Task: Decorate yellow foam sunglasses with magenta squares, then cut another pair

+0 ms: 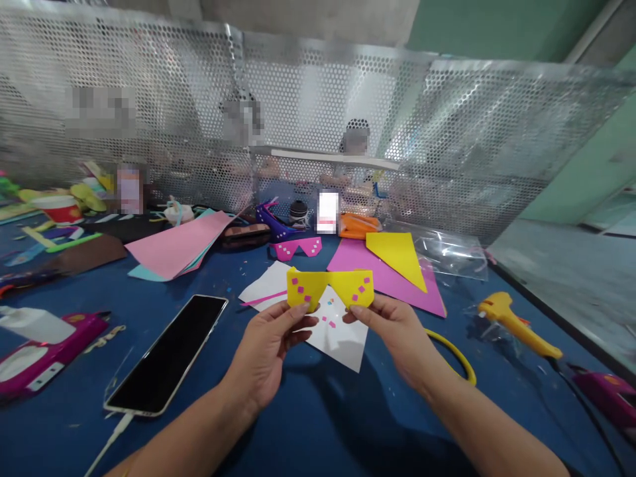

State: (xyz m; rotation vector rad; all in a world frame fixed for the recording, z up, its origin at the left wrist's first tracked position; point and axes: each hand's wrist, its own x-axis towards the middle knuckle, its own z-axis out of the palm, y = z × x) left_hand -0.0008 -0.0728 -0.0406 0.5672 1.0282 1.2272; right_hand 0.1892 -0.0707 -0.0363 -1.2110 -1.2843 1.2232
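Observation:
Between my two hands I hold up yellow foam glasses (342, 285) with small pink squares stuck on both lens shapes. My left hand (271, 344) pinches the lower edge of the left lens shape, and my right hand (392, 328) pinches the lower edge of the right one. Beneath them lies a white sheet of paper (342, 348) with a few tiny pink pieces on it. A thin pink strip (263, 299) lies across the sheet's left side. Farther back, pink foam glasses (298, 249) with white squares stand folded on the blue table.
A charging phone (169, 358) lies left. Right are a yellow glue gun (519, 324) and a yellow ring-like strip (460, 354). Purple (397, 281) and yellow foam sheets (397, 255) lie behind, pink sheets (181, 245) back left. A perforated metal screen (308, 99) closes the far side; people sit beyond.

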